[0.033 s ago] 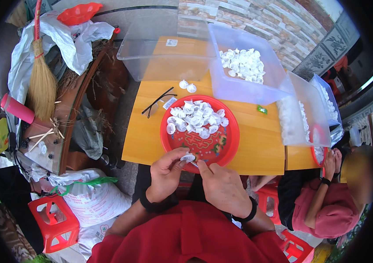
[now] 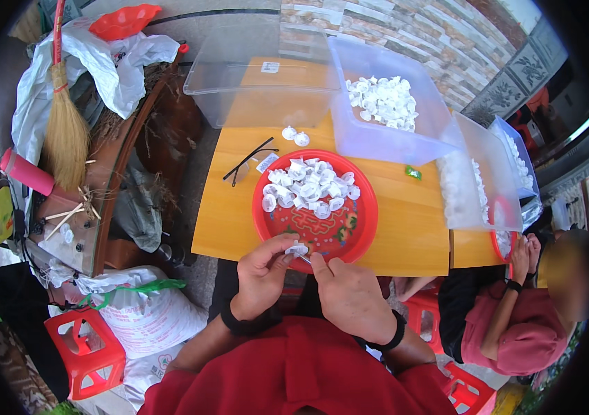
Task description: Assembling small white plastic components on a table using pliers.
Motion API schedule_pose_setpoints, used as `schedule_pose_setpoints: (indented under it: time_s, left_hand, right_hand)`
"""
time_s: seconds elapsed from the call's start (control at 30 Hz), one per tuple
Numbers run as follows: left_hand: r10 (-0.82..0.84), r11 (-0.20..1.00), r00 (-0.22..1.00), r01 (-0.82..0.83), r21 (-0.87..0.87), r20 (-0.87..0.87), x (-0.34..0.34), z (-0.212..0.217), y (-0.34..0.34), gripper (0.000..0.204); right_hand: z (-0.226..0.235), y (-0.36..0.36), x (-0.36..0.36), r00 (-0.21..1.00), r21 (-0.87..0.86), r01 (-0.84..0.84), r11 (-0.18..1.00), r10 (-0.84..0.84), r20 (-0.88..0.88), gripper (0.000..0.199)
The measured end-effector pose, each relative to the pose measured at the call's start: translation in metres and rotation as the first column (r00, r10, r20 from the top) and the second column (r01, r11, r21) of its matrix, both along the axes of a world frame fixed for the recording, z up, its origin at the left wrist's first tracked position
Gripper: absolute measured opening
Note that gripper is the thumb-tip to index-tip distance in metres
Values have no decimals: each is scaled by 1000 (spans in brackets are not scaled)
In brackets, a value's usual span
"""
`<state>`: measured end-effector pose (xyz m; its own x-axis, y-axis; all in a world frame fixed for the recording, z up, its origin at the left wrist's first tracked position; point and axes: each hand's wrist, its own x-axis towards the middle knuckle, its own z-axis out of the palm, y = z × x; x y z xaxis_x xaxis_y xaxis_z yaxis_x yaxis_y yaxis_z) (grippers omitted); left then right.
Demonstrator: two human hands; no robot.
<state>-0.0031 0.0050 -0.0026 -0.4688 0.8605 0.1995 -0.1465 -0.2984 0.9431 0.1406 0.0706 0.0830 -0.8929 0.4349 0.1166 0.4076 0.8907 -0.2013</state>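
Over the near rim of a round red tray [image 2: 258,220], my left hand [image 2: 261,277] pinches a small white round plastic piece [image 2: 297,250] between thumb and fingers. My right hand [image 2: 353,297] is closed on a thin metallic rod-like tool [image 2: 306,259], its tip against the white piece; most of the tool is hidden in the fingers. In the far part of the tray lies a heap of white plastic pieces [image 2: 306,181] of the same kind. The tray's near part shows its printed bottom.
Two loose white pieces [image 2: 295,136], glasses [image 2: 247,160] and a green packet [image 2: 413,172] lie on the wooden table [image 2: 405,228]. Clear plastic bins [image 2: 395,142] stand behind, one empty, others holding white pieces. A co-worker [image 2: 516,318] sits at the right. Left stands a cluttered cabinet with a broom [image 2: 66,131].
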Motion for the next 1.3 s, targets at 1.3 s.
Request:
schedule_pose_setpoints:
  time_s: [1.3]
  left_hand:
    - [-58,998,998,58,0,18,4,1,-7,40]
  right_hand:
    - [-27,43,3,816,-813,195,549,-551,-176,9]
